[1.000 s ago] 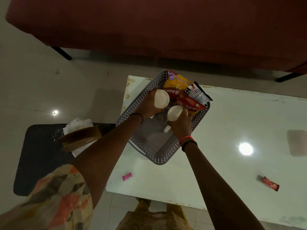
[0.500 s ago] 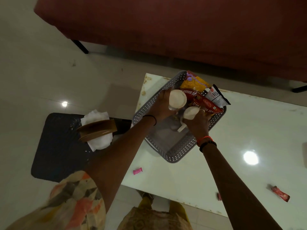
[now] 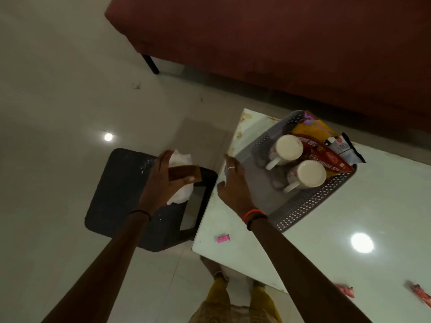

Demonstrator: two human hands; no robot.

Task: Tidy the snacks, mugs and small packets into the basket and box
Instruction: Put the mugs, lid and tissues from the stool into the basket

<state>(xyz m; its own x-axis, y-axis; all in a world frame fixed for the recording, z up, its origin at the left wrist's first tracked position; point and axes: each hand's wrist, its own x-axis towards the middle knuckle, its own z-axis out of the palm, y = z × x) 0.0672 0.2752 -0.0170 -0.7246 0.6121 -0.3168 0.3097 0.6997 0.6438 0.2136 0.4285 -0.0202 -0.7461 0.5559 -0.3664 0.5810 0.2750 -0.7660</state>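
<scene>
On the white worktop [image 3: 349,217], at its far left corner, stands the grey perforated basket [image 3: 300,214]. Two white mugs stand upright inside it, close beside each other: the far mug [image 3: 289,146] and the near mug [image 3: 309,174], both with the handle turned toward the near left. Behind them three snack packets lean at the far side of the basket. These are the red packet [image 3: 326,157] just behind the mugs, the yellow packet [image 3: 307,129] behind that one, and the grey packet [image 3: 345,148] at the right, which sticks out over the rim. The right hand [image 3: 233,185] hovers over the left edge of the worktop, just beside the basket; its fingers are spread and relaxed and it grasps nothing. The left hand [image 3: 161,183] is above the dark stool [image 3: 112,194], which stands on the floor at the left of the worktop. Its fingers are straight and released, and its thumb lies in front of the brown box [image 3: 184,172], but whether it touches the box I cannot tell. White tissue paper [image 3: 180,157] shows above and below this box. The small pink packet [image 3: 223,238] lies near the front edge of the worktop, well apart from the basket. Far to the right lie the first red sachet [image 3: 346,290] and the second red sachet [image 3: 422,297], both blurred. Beyond the worktop stands the red sofa [image 3: 279,43].
</scene>
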